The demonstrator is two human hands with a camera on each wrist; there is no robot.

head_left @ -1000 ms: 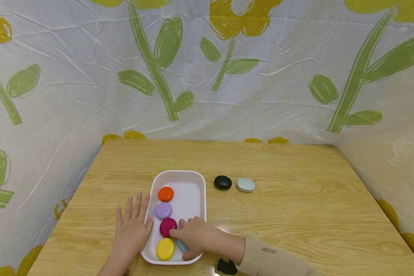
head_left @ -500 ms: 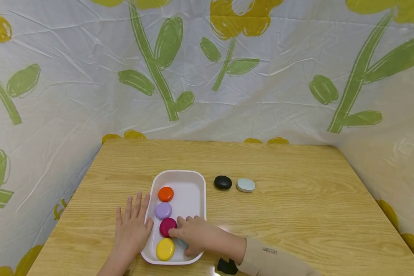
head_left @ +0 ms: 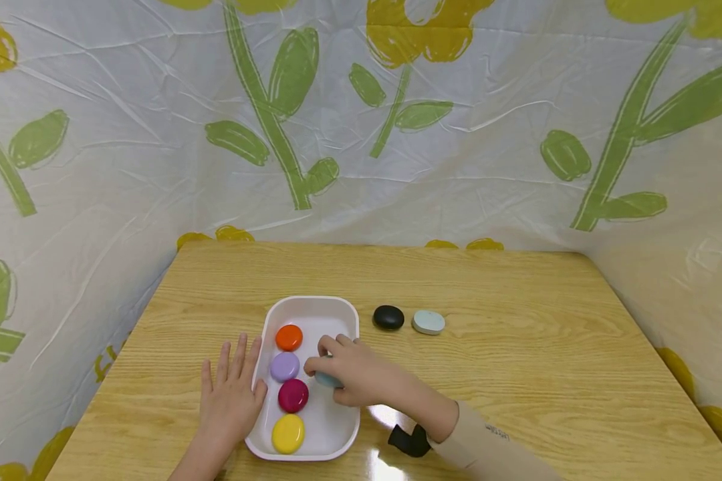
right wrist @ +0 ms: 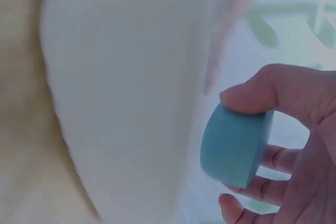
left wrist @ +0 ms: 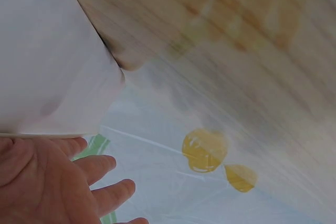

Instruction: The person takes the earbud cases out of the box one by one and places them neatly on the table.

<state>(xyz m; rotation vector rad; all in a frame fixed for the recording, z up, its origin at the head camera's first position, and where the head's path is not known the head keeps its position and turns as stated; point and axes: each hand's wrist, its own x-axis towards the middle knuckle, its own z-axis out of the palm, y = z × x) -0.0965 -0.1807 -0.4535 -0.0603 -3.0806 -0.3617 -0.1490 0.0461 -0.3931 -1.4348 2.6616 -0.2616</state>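
Observation:
In the head view my right hand pinches a light blue rounded block above the right half of a white tray. The right wrist view shows the block between the thumb and fingertips, smooth and thick with a flat side. Along the tray's left side lies a column of glossy discs: orange, lilac, magenta and yellow. My left hand rests with straight, spread fingers against the tray's left edge. The left wrist view shows that hand beside the tray wall.
To the right of the tray, a black oval piece and a pale grey-green oval piece lie on the wooden table. A black object is by the right forearm. A flower-printed sheet surrounds the table.
My right hand has picked the light blue block up from beside the magenta and yellow discs and moved it away from me, higher up the tray. My left hand has stayed put.

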